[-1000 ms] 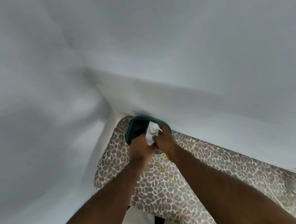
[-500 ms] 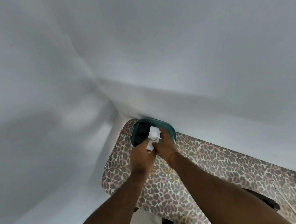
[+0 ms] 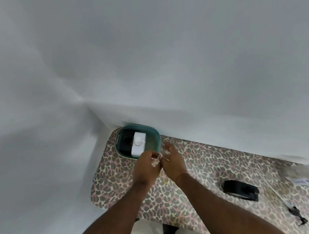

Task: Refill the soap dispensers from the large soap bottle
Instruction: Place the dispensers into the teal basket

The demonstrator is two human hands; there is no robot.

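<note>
Hovering near teal tub (image 3: 156, 135): both hands' fingers released; black object (image 3: 240, 187) on leopard-print table (image 3: 203, 169), right.

Soft, even light fills the view, with faint grey shadows on the white wall (image 3: 161, 49) above the desk (image 3: 203, 169). Wide-angle bending curves the desk's edges; both hands look motion-blurred.

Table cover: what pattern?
Leopard print, grey and pink spots on cream, on the table cover; head view.
</note>
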